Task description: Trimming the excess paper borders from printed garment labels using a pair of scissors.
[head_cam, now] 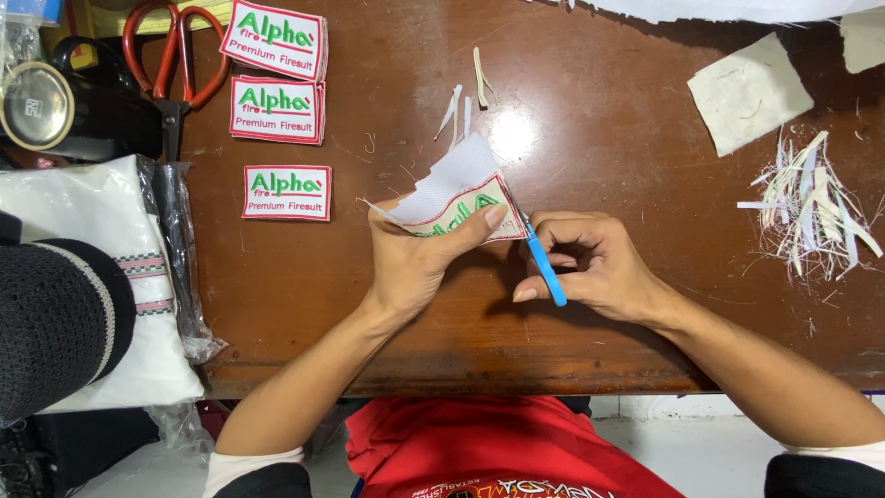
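**Patch trim, mid-worktop**

Embroidered patch [466, 214]: cream face, red stitched border, green lettering, with a jagged flap of white backing fabric sticking out past its top-left edge. Held up off the brown worktop [599, 138], roughly centre, tilted and upside down to the camera.

Hard to see: lower part of the patch is behind the left thumb and palm. Blue-handled cutter [546, 267] is mostly buried in the right fist; its tip meets the patch's right corner, blade shape not readable. Could be small scissors or a snipper, cannot tell.

Left hand [419, 263]: closed on the patch, thumb pressed across the face, fingers behind. Right hand [590, 267]: curled tight around the blue handle, fingers folded in.

Around: three finished patches [277, 92] of the same kind near the far-left edge, red-handled scissors [173, 65] beside them. Pile of white trimmings [811, 207] towards the right edge, cream fabric square [749, 92] beyond it. A few loose strips [461, 106] just beyond the held patch.
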